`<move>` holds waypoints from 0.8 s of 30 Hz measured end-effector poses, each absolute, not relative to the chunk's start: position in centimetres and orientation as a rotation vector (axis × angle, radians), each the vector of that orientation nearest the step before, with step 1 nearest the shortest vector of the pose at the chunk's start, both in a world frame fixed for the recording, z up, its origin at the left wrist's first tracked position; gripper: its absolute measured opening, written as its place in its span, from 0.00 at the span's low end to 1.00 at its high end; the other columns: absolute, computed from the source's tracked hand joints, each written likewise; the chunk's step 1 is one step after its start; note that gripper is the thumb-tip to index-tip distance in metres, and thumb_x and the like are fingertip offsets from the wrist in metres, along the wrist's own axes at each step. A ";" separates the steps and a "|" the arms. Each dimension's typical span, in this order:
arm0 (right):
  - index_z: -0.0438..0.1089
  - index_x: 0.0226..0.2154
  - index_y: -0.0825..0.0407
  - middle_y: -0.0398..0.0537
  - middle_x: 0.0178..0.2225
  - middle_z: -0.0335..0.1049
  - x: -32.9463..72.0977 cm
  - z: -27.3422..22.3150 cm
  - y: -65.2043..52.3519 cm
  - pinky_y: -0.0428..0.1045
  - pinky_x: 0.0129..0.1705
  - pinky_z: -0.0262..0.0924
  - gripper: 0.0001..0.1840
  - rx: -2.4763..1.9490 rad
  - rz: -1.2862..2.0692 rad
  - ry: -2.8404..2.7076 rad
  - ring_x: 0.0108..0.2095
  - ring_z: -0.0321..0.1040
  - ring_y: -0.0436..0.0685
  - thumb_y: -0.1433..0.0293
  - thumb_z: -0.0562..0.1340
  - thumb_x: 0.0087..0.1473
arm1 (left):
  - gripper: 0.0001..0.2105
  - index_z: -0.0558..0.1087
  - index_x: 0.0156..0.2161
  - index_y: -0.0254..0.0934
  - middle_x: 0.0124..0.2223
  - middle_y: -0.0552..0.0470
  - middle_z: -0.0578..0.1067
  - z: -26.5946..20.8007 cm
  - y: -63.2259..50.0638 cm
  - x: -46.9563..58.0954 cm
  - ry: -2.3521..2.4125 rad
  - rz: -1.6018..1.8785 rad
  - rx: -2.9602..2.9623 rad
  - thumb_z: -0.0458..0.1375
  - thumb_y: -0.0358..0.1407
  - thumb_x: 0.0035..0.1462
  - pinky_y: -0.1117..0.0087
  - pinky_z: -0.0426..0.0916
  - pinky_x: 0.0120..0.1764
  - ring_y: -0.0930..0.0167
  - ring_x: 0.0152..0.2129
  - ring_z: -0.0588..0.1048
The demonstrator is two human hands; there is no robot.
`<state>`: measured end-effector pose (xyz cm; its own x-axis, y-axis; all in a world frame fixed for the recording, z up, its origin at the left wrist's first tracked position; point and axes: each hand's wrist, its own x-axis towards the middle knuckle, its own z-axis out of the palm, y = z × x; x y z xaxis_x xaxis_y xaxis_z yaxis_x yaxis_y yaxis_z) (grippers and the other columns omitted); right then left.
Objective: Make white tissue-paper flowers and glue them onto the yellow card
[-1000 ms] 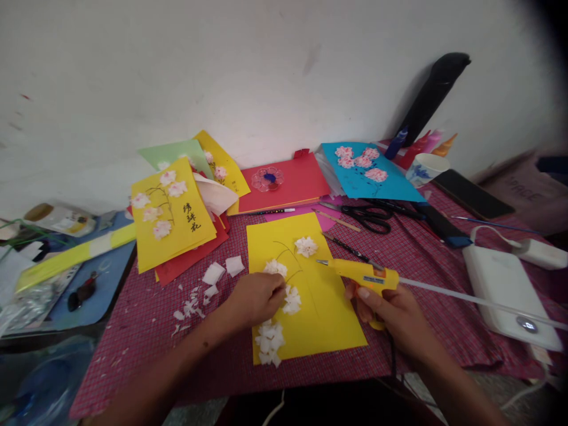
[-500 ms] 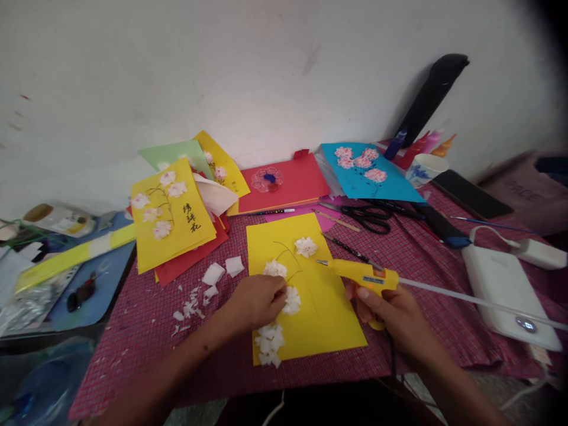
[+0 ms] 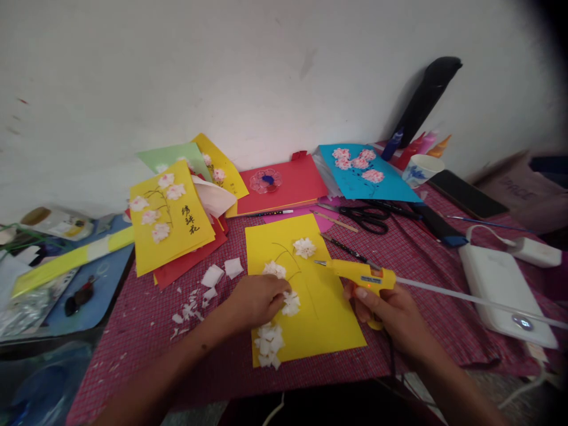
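Observation:
A yellow sheet of paper [image 3: 337, 319] lies before me, with thin stems drawn on it. White paper flowers sit on the sheet: one flower [image 3: 305, 248] near the top, another [image 3: 274, 270] just above my left hand. My left hand [image 3: 264, 297] has its fingers closed and pressed down beside a third white flower [image 3: 291, 303]; what the fingertips hold is hidden. Loose white paper tufts [image 3: 269, 346] rest at the sheet's lower left corner. My right hand [image 3: 386, 307] grips a yellow glue gun [image 3: 359, 272] over the sheet's right side. Its nozzle points left and a long glue stick [image 3: 448, 293] trails out behind.
Folded white paper squares [image 3: 213, 276] and scraps [image 3: 189, 310] lie left of the sheet. Finished yellow cards [image 3: 177, 254] are stacked behind them. Black scissors [image 3: 364, 218], a pen [image 3: 346, 247] and a blue card [image 3: 390, 183] lie behind. A white power bank [image 3: 501, 296] sits at right.
The view has shifted very slightly. My left hand stays pressed at nearly the same spot, and my right hand still holds the glue gun in place.

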<state>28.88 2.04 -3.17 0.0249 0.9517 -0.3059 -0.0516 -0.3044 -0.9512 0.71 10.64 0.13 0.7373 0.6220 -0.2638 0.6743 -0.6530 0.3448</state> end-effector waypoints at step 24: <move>0.70 0.25 0.51 0.42 0.17 0.63 28.8 -3.2 2.0 0.46 0.20 0.48 0.23 -1.415 1.411 -0.990 0.17 0.55 0.49 0.48 0.65 0.53 | 0.10 0.74 0.39 0.38 0.38 0.49 0.78 -0.2 10.7 1.0 0.925 -0.292 2.641 0.50 0.34 0.65 0.69 0.67 0.35 0.66 0.36 0.76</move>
<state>28.82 1.99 -3.20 0.0370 0.9543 -0.2964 -0.0462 -0.2947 -0.9545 1.04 10.73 -0.16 0.7687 0.5672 -0.2958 0.6341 -0.7363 0.2360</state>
